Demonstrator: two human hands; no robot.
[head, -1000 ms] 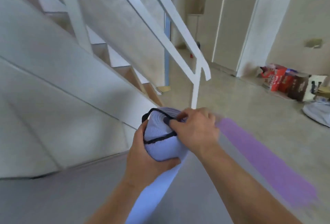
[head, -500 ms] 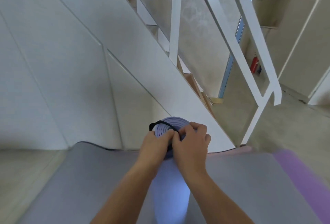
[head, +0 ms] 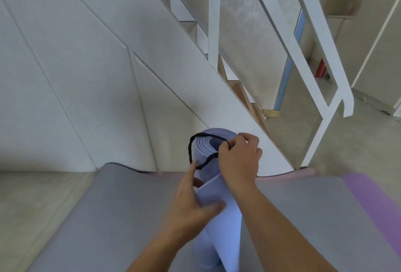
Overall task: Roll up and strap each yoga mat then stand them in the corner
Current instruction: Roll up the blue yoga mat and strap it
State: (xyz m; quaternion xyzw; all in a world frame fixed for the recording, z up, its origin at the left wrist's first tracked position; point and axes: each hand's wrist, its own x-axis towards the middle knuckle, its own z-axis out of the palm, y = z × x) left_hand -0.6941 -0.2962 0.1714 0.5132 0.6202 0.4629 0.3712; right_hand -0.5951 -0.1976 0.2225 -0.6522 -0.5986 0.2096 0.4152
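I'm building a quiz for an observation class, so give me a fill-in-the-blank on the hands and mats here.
1. The strap looped round the top of the rolled mat is ____ in colour.
2. The right hand pinches the ____.
3. The left hand grips the rolled mat ____ the right hand.
4. The flat mat on the floor underneath is ____.
Missing words: black; strap; below; grey.

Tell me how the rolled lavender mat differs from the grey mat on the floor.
The lavender mat is rolled into a tube; the grey mat lies unrolled. The lavender mat stands on end, held by the left hand; the grey mat lies flat, no hand on it. The lavender mat has a black strap looped round its top, pinched by the right hand; the grey mat shows none. Both are plain-coloured mats.
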